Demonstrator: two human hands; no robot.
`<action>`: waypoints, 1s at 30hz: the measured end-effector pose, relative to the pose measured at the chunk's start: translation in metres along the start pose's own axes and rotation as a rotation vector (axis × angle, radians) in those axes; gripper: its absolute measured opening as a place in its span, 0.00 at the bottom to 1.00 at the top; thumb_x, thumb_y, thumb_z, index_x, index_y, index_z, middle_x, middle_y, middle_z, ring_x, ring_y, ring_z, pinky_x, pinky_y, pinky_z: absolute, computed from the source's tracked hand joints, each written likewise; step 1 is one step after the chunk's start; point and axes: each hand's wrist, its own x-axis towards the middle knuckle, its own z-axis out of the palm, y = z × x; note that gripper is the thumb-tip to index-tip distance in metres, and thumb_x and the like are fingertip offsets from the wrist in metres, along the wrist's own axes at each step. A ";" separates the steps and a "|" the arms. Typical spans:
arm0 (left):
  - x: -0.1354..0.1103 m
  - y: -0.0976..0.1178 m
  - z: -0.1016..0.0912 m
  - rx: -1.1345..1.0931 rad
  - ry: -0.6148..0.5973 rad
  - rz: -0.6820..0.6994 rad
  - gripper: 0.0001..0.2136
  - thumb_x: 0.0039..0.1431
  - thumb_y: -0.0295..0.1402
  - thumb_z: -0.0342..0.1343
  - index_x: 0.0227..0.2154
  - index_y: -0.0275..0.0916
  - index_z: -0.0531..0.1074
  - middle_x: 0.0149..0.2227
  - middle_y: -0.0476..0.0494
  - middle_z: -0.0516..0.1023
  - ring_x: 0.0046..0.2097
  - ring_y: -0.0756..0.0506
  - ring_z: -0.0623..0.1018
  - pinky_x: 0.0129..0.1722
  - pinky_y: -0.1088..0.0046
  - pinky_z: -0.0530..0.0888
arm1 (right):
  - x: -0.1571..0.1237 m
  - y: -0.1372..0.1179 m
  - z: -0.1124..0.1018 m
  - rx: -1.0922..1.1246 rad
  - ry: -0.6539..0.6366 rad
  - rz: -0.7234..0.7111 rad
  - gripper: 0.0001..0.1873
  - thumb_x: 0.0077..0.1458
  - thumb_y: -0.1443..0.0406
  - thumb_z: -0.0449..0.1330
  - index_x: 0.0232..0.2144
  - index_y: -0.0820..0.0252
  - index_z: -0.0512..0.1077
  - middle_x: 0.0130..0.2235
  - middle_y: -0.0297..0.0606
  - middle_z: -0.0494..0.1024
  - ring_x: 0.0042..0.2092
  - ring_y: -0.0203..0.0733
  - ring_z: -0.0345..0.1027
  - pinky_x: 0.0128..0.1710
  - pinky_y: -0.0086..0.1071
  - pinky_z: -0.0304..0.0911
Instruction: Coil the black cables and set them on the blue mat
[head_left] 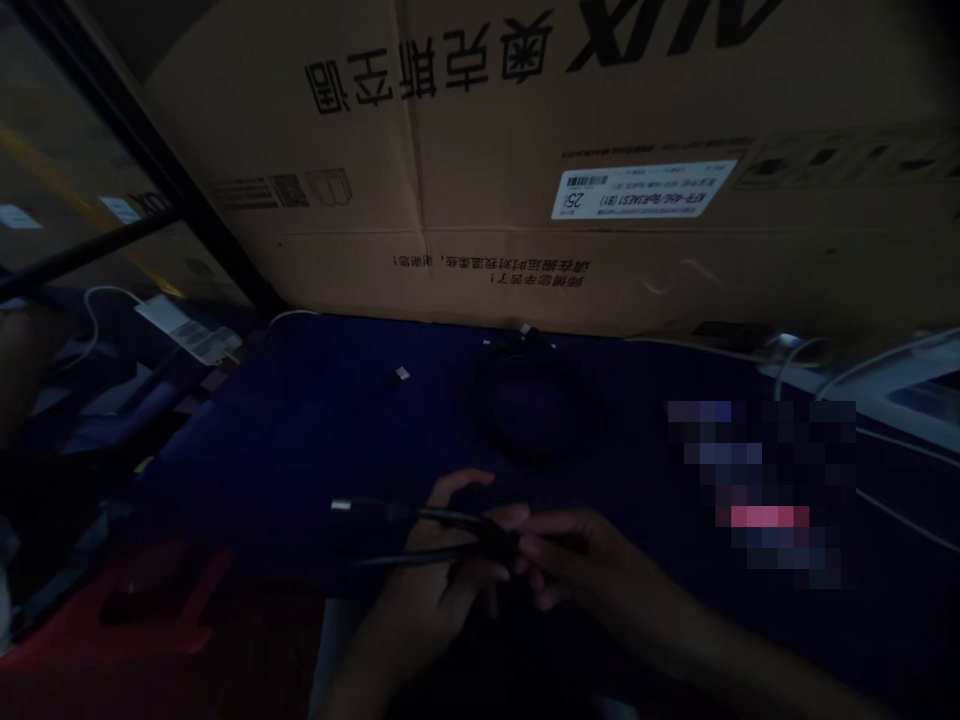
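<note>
In dim light, a black USB cable (442,516) passes through both hands near the front of the dark blue tabletop. Its pale metal plug (342,505) points left, and a second stretch of the cable runs lower down. My left hand (442,575) is closed around the cable, with the index finger raised. My right hand (574,550) pinches the dark part at the right, its fingertips meeting those of my left. Beyond them lies a coiled black cable (480,410). A small dark piece with a pale end (401,373) rests farther left.
A large cardboard box (480,200) with upside-down printing stands behind the tabletop (315,430). White cords (885,360) and a pixelated patch lie at the right. At the left are a white power strip (184,330), a red stool (172,610) and part of another person's arm (26,370).
</note>
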 end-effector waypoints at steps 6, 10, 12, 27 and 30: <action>0.006 0.000 0.003 -0.035 0.040 0.039 0.17 0.74 0.36 0.53 0.61 0.54 0.74 0.59 0.41 0.70 0.29 0.54 0.70 0.30 0.74 0.75 | -0.001 -0.002 0.000 -0.161 0.054 -0.232 0.10 0.64 0.55 0.69 0.34 0.51 0.87 0.32 0.34 0.81 0.32 0.35 0.76 0.35 0.29 0.74; 0.008 -0.001 0.002 -0.115 -0.028 -0.018 0.18 0.75 0.39 0.52 0.64 0.51 0.72 0.43 0.46 0.72 0.27 0.54 0.67 0.28 0.75 0.70 | -0.003 -0.001 -0.006 -0.377 0.071 -0.426 0.11 0.68 0.60 0.64 0.36 0.45 0.87 0.33 0.34 0.81 0.33 0.36 0.77 0.35 0.30 0.72; 0.010 -0.002 0.001 -0.160 -0.058 -0.025 0.20 0.75 0.41 0.52 0.65 0.51 0.71 0.38 0.49 0.70 0.27 0.54 0.67 0.28 0.76 0.67 | -0.004 0.000 -0.008 -0.508 0.068 -0.484 0.11 0.69 0.61 0.63 0.38 0.44 0.87 0.35 0.34 0.82 0.35 0.37 0.77 0.37 0.31 0.73; 0.015 -0.006 -0.002 -0.265 -0.043 -0.099 0.23 0.72 0.48 0.56 0.67 0.57 0.66 0.37 0.53 0.65 0.26 0.57 0.65 0.23 0.82 0.62 | -0.006 -0.014 -0.011 -0.543 -0.140 -0.474 0.12 0.69 0.59 0.64 0.51 0.46 0.83 0.52 0.40 0.83 0.51 0.43 0.79 0.52 0.38 0.73; 0.015 -0.008 -0.002 -0.226 -0.069 -0.066 0.23 0.72 0.49 0.55 0.67 0.55 0.67 0.36 0.53 0.66 0.25 0.57 0.66 0.22 0.82 0.60 | 0.001 -0.012 -0.014 -0.175 -0.029 -0.271 0.10 0.63 0.56 0.70 0.45 0.49 0.84 0.41 0.36 0.84 0.41 0.39 0.81 0.39 0.31 0.76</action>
